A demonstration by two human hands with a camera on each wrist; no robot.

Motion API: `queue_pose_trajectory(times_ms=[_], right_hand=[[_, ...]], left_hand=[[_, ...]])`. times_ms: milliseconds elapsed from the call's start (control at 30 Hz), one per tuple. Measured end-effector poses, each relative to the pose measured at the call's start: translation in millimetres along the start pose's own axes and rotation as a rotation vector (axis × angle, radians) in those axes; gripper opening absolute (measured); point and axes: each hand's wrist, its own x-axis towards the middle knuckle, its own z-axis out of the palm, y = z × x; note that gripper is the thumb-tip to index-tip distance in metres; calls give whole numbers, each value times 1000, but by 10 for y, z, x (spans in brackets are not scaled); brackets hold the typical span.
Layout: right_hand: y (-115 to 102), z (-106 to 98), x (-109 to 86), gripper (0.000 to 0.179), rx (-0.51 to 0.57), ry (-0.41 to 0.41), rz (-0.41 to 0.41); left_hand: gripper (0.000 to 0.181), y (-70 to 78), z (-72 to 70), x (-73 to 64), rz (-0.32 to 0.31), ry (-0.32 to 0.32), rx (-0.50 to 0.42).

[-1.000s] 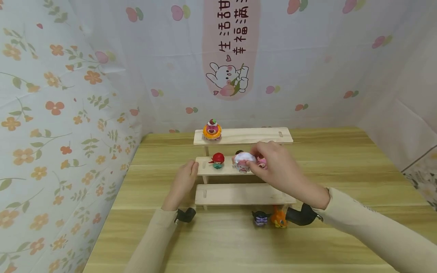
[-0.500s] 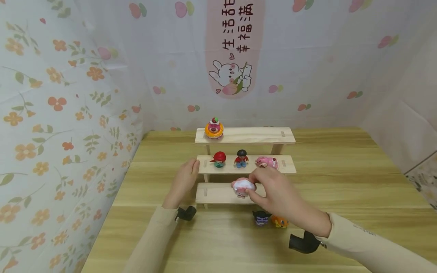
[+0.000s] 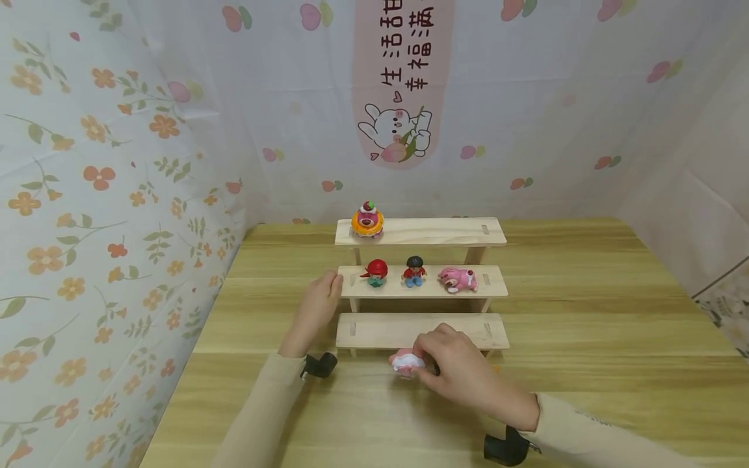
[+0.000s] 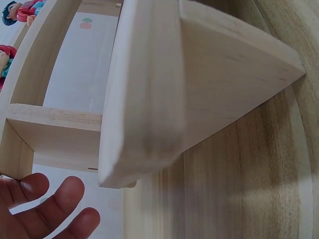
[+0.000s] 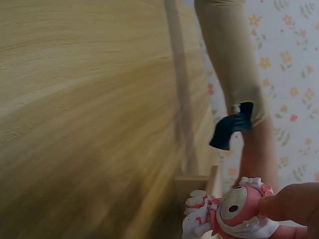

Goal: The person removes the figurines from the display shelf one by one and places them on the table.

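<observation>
So the right hand [image 3: 459, 367] has a small pink-and-white figurine [image 3: 406, 363] pinched between thumb and finger, just off the hand's left side and right by the front edge of the lowest plank; can't tell if it's touching the table. Up close it looks like smooth moulded plastic, all rounded bits, with a pink face, a black oval eye and a white ruffled hood. The left hand [image 3: 316, 305] isn't clutching anything that I can see, fingers loosely bent and touching the left end of the middle tier. The stand [image 3: 421, 328] is pale, fine-grained wood, three long flat planks with softened corners, stepping up away from the right hand. I count four figurines on it: a bear in a chunky orange ring [image 3: 367, 223] alone on the top plank, then three on the middle one. Going rightward from the left hand, that's a red-capped figure [image 3: 376, 272], a dark-haired figure in a red jacket [image 3: 413, 273] and a long, low pink one [image 3: 459, 279]. A sliver of something orange [image 3: 496, 369] pokes out past the right hand, mostly hidden. Under both hands there's a streaky wood-grain table [image 3: 585, 312], and each wrist has one curved black mount [image 3: 320, 366], so two total.
</observation>
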Motion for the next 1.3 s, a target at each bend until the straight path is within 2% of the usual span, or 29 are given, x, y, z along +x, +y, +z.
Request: queue_pose_trajectory(times_ms=[200, 500, 800, 1300], right_hand=[[64, 177, -65, 26, -14, -45, 30], [105, 279, -99, 28, -32, -65, 33], [91, 304, -85, 30, -75, -64, 37], [67, 276, -72, 29, -98, -130, 58]], left_hand=[[27, 5, 7, -9, -2, -5, -3], [26, 5, 3, -14, 5, -5, -15], [26, -9, 3, 8, 0, 0, -22], [27, -9, 13, 4, 1, 8, -26]])
